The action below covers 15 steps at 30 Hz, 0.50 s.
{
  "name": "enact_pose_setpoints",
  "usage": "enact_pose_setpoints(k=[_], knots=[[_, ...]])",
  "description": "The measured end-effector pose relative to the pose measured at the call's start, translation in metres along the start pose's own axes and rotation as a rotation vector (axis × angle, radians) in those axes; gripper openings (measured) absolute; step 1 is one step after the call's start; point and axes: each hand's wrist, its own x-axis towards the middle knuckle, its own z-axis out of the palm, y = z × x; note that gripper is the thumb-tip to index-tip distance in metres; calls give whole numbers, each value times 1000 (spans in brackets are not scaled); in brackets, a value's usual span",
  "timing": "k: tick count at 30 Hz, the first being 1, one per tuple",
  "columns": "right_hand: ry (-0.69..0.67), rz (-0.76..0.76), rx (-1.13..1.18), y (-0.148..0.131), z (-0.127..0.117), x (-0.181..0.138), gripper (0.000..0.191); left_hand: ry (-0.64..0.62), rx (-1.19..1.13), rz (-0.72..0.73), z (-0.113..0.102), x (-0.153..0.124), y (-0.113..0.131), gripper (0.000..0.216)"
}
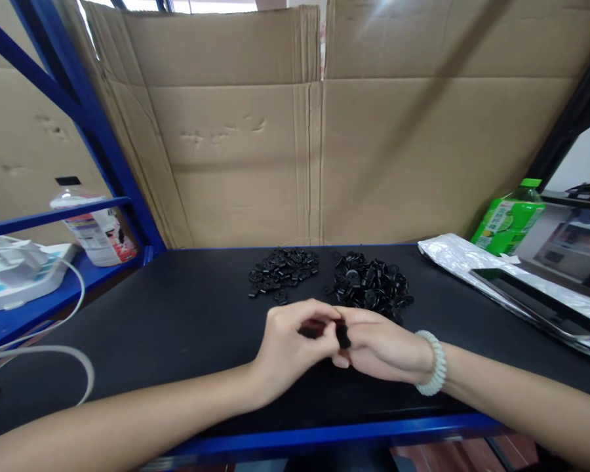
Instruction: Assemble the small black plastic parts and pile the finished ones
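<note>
My left hand [295, 347] and my right hand [386, 347] meet over the front middle of the black table. A small black plastic part [343, 335] shows between them, mostly hidden by the fingers. My right fingers are closed around this piece. The left thumb and forefinger are bent into a pinch against it, and their tips touch the right hand. Just behind the hands lie two heaps of small black plastic parts: a flatter left heap [285, 269] and a taller right heap [371, 282] with round, disc-like pieces.
A silvery bag [447, 252] and a dark-screened device [535, 298] lie at the right, near a green bottle [509, 219]. Left, a blue shelf carries a labelled bottle [96, 229] and a white power strip [54, 275] with cables. Cardboard [236, 164] walls the back.
</note>
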Motion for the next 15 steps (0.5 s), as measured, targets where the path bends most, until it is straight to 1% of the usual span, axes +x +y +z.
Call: enact_pose_setpoints(k=[2,4,6,8,10,12,13,15], knots=[[-4,-38,19,-2,2,1,30,33,-89,-97,-2,2,1,15],[-8,-57,18,-4,1,1,28,49,-192,-132,-4,4,2,17],[5,-77,-13,-5,-1,1,34,78,-273,-138,-6,5,0,18],[44,-116,-104,-8,-7,2,45,100,-293,-139,-6,4,-3,18],[73,-155,-315,-13,-14,1,49,95,-238,-130,-7,3,-6,19],[106,-227,-624,-23,-23,-2,46,62,-117,-109,-11,5,-10,20],[142,-286,-799,-30,-28,-4,43,41,-29,-90,-15,7,-11,21],[310,-453,-1138,-46,-41,-8,39,-4,190,-46,-24,12,-13,22]])
